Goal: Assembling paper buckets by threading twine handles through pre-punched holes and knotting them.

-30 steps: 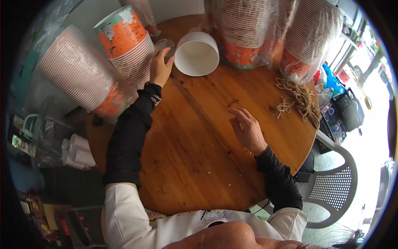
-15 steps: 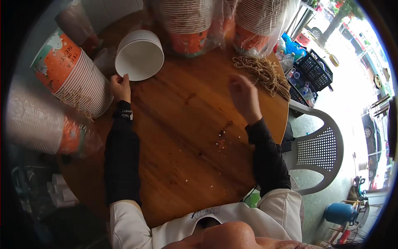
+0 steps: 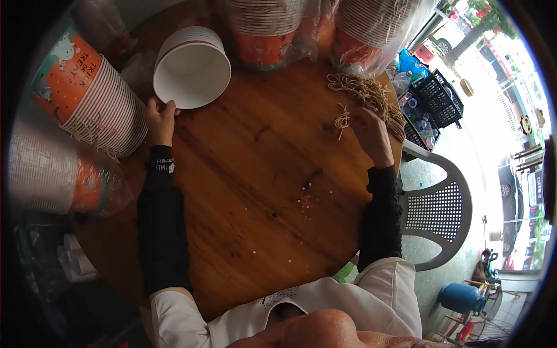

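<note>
The head view comes from the left one of two fisheye cameras worn side by side on the person's head, looking steeply down and forward over the round desk (image 3: 232, 156). It is close enough that the desk fills the middle, with the white shirt (image 3: 371, 298) along the lower edge, black sleeves (image 3: 162, 232) rising from it, and the left hand (image 3: 161, 120) and right hand (image 3: 372, 132) in the upper half. Its wide span takes in the grey chair (image 3: 436, 210) at right and, farther off, a tree (image 3: 467, 42)
</note>
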The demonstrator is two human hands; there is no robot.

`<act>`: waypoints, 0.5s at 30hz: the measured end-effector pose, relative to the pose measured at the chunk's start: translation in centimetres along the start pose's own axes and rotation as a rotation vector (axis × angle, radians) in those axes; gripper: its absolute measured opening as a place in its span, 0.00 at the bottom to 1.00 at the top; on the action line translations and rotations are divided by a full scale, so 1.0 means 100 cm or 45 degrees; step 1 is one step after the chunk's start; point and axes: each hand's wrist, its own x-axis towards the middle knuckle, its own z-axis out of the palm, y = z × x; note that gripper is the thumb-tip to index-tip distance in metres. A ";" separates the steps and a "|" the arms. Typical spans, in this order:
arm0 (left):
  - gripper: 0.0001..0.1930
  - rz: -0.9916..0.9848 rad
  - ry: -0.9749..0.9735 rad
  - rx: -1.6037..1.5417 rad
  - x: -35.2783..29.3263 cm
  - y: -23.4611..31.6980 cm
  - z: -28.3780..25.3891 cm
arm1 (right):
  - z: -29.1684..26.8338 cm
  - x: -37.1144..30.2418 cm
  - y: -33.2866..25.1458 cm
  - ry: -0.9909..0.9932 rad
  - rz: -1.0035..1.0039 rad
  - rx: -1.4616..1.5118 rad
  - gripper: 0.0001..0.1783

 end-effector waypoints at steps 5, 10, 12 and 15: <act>0.12 0.052 0.016 0.140 -0.012 0.002 -0.014 | 0.013 -0.012 -0.012 -0.026 -0.101 -0.148 0.07; 0.13 0.031 0.046 0.191 -0.044 0.008 -0.013 | 0.035 -0.018 -0.034 0.029 -0.229 0.005 0.08; 0.12 -0.067 -0.001 -0.083 -0.063 0.012 -0.016 | 0.038 -0.019 -0.037 0.073 -0.311 0.007 0.08; 0.17 -0.069 0.015 -0.124 -0.083 0.039 -0.037 | 0.016 -0.018 -0.042 0.012 -0.060 0.126 0.06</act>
